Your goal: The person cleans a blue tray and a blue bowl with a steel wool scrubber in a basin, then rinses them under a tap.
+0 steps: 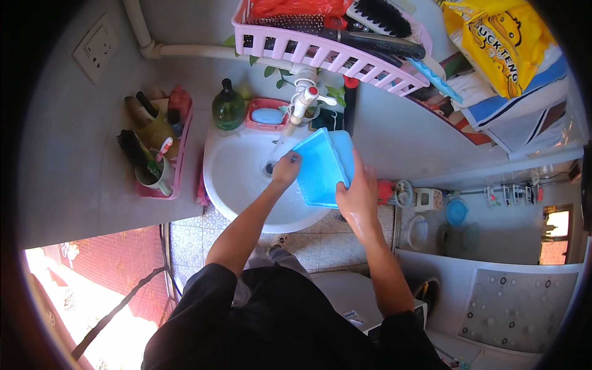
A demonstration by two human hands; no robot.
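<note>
A light-blue plastic box (319, 171) is tilted over the white washbasin (219, 189), its open side towards me. My right hand (358, 196) grips the box's right side, thumb at the rim and fingers behind; the wrist is wet. At the box's left edge is my left hand (286, 169) with curled fingers. Whether it grips the edge or anything small cannot be made out. Above the basin stands a tap (303, 104) with a red-marked top, and a thin stream of water falls beside my left hand towards the drain (268, 169).
Behind the basin stand a green bottle (228, 106) and a red soap dish (249, 121) with blue soap (267, 115). A pink basket (319, 55) of hairbrushes hangs above. On the left wall, a pink rack (180, 159) holds a mug (169, 178) and brushes.
</note>
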